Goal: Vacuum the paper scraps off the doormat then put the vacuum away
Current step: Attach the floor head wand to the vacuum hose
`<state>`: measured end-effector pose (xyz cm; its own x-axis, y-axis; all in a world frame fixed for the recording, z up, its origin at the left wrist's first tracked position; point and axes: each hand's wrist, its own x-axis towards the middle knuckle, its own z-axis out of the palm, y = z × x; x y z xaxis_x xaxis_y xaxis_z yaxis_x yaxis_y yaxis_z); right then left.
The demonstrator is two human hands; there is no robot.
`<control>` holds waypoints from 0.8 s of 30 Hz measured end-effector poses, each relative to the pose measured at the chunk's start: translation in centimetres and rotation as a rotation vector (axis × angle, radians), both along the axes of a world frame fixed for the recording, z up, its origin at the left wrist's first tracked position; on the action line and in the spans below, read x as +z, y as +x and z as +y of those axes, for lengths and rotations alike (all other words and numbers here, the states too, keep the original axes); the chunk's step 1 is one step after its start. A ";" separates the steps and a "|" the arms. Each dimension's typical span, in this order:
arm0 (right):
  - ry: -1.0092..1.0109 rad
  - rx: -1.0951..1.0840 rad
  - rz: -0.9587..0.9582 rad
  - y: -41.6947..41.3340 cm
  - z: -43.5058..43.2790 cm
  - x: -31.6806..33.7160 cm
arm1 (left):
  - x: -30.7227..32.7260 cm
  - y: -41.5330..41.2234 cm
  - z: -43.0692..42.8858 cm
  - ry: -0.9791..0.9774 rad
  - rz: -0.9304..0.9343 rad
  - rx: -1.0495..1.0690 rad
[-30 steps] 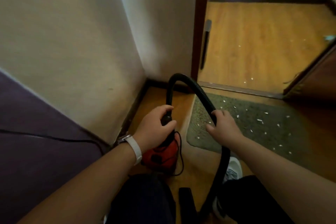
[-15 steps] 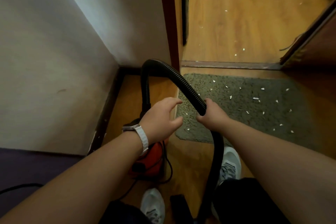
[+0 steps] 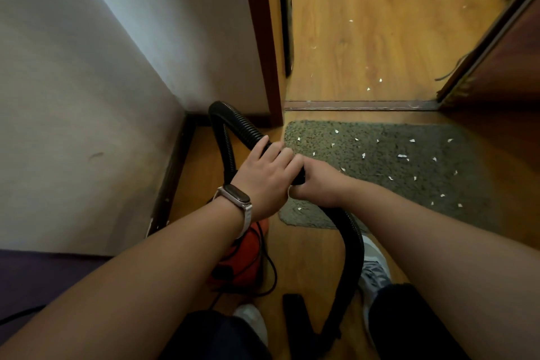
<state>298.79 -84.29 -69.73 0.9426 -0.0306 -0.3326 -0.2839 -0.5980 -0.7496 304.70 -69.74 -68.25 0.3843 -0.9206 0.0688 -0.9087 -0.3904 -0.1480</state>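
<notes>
Right hand (image 3: 318,181) clamped around the black ribbed flexible hose (image 3: 242,128) at frame centre. The left hand (image 3: 263,175) is laid over the same hose just above it, fingers curled across the ribs and touching the right hand; the left thumb is hidden. The hose rises from the red rounded plastic vacuum canister (image 3: 244,257), lower centre, arches toward the wall corner, passes through both hands, and drops to a black flat nozzle (image 3: 295,318) at the bottom edge between the person's shoes. The grey-green pile doormat (image 3: 409,199) fills centre right, with small white paper scraps (image 3: 403,156) scattered over it; none appear collected yet.

Handling, as judged: the hose is light, bends freely and likely springs back toward its arch, and its ribs give a sure hold. Steering would be better from a grip lower down, near the nozzle. The canister is rigid and heavier, and best dragged or lifted by its top. The scraps are very light and easily blown about.

Change: half a second earlier the left hand was spread beside the hose without touching it; a second earlier it rested on the canister top. It has since closed on the hose
</notes>
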 end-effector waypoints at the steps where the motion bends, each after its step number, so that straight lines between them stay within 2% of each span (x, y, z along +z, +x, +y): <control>1: -0.005 0.005 -0.007 -0.2 0.6 0.6 | 0.5 -0.1 0.0 -0.058 -0.014 -0.017; 4: -0.044 0.011 -0.015 -1.5 1.5 2.3 | 2.3 -0.1 -0.1 -0.127 -0.016 -0.082; 9: 0.048 -0.120 -0.022 -5.8 0.6 4.2 | 4.5 -0.5 -0.1 -0.170 0.067 -0.106; 17: 0.015 -0.452 0.017 -15.5 -3.2 2.0 | 8.0 -1.6 0.6 -0.176 0.179 0.195; 24: -0.023 -0.432 -0.113 -15.2 -8.7 7.3 | 10.4 -5.0 0.2 -0.088 0.317 0.321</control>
